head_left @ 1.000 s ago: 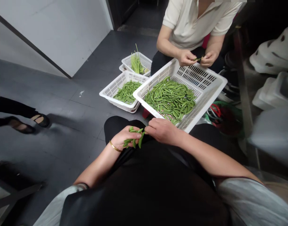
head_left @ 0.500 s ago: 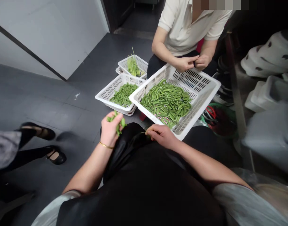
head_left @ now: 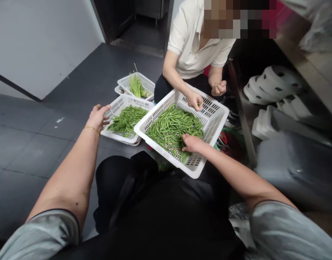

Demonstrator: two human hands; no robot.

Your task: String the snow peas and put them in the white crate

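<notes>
Green pods are located in two white baskets: a broad layer in the large basket, directly in front of the person, and a heap in the smaller basket, beside it on the left.

Hand status: the left hand is open, fingers spread at the left edge of the smaller basket, with no pod visible in its grasp. The right hand is inside the large basket, fingertips among the pods; whether it grips one cannot be told.

Progress: the work appears to be partway through. The heap in the smaller basket is judged to be the finished portion, and the layer in the large basket the portion left to handle. On that reading, a considerable quantity is outstanding. Pod condition is too small to verify in either basket.

Adjacent: a co-worker holds one hand above the large basket. Behind the smaller basket, a further basket contains green stalks.
</notes>
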